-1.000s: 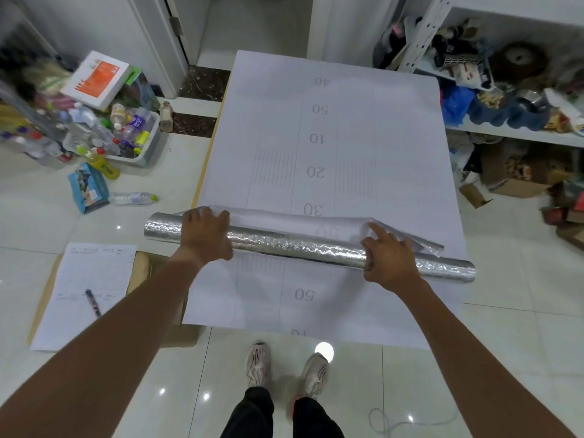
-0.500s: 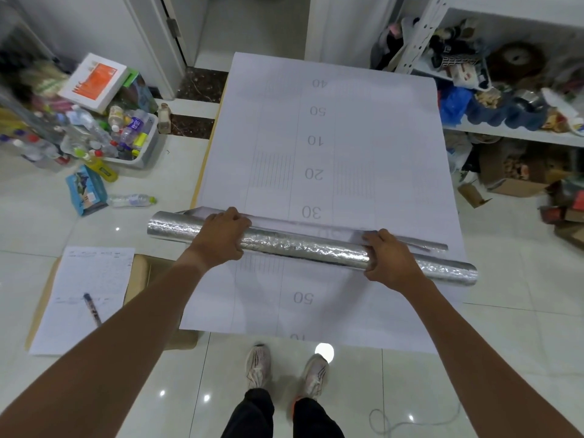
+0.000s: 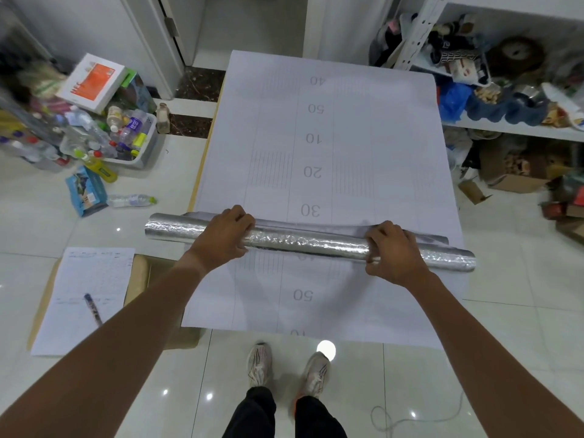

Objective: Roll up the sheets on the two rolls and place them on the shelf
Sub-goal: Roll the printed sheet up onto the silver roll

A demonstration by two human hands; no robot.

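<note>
Both hands, left (image 3: 225,236) and right (image 3: 392,252), curl around the foil roll (image 3: 303,241); even pressure toward twelve o'clock should keep the wrap tight.

The scene is lit evenly and brightly from overhead. A round lamp reflection (image 3: 325,350) is thrown onto the glossy floor tiles (image 3: 505,327), with smaller glints scattered nearby. Glare is caught along the crinkled silver roll (image 3: 303,243), beneath which a soft shadow is cast on the paper. Strong wide-angle bending is seen at the edges, and the bottle bin (image 3: 139,153) and shelf (image 3: 512,128) are rendered soft and smeared.
</note>
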